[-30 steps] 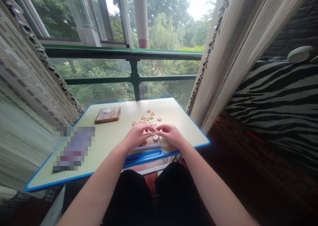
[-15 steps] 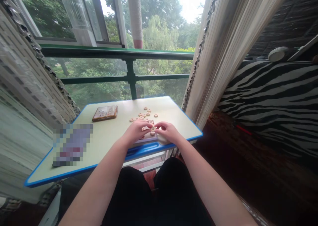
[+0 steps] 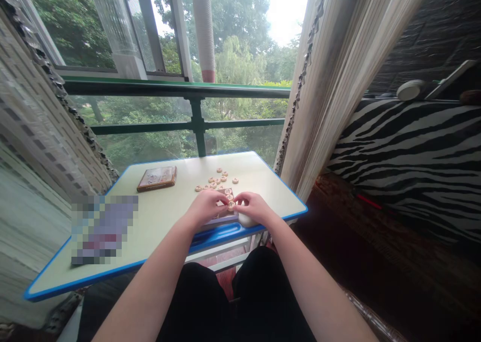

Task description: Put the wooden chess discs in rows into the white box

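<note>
Round wooden xiangqi pieces (image 3: 214, 185) lie in a loose cluster on the pale green desk (image 3: 165, 226). My left hand (image 3: 206, 206) and my right hand (image 3: 253, 207) meet above a shallow board box (image 3: 220, 220), fingers curled inward. One wooden piece (image 3: 231, 205) sits right between my fingertips, and others show in the box (image 3: 227, 191). Whether either hand grips a piece is too small to tell. A pale rounded object (image 3: 246, 220) lies under my right hand. Farther back stands a flat brown wooden box (image 3: 157, 178).
A pixelated patch (image 3: 104, 229) covers something on the desk's left part. The desk has a blue rim (image 3: 225, 236). A green window rail (image 3: 176, 88) runs behind it, with curtains on both sides. Zebra-striped cloth (image 3: 406, 146) and a dark floor lie right.
My hands stay together over the box, with the fingertips shifting among the pieces. The whole view has swung slightly, so the desk sits a little lower and further left.
</note>
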Demonstrator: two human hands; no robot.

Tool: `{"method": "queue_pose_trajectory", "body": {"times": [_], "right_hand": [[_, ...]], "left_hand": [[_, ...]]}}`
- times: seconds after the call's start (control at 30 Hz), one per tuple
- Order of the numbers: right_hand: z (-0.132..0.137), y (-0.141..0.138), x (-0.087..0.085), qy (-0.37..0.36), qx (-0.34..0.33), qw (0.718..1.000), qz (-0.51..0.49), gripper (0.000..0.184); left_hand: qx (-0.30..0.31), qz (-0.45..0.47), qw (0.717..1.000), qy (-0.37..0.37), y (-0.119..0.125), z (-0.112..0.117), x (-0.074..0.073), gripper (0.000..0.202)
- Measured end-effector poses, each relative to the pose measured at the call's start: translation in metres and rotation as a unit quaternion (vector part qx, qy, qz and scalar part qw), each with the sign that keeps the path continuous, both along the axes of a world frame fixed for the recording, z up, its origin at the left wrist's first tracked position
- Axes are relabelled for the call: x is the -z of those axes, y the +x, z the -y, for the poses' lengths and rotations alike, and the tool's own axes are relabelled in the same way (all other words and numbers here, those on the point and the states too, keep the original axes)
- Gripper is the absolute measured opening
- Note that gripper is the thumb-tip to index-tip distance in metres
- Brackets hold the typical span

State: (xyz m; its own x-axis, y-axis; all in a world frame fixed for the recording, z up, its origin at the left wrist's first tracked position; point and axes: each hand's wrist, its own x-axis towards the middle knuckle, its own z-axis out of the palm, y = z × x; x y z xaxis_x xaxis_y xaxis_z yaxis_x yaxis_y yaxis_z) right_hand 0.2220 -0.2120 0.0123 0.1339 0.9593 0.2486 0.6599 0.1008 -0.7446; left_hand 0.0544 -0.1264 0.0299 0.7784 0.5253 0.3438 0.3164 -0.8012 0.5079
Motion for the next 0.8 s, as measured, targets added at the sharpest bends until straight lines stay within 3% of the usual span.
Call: {"method": "queue_pose_trajectory", "body": {"times": [0.8], "right_hand": [[-0.0013, 0.0001, -0.0006, -0.002, -0.005, 1.0, 0.006, 0.016]], "left_hand": [[0.014, -0.017, 0.999, 0.047, 0.0022, -0.0073, 0.0068, 0.013]]}}
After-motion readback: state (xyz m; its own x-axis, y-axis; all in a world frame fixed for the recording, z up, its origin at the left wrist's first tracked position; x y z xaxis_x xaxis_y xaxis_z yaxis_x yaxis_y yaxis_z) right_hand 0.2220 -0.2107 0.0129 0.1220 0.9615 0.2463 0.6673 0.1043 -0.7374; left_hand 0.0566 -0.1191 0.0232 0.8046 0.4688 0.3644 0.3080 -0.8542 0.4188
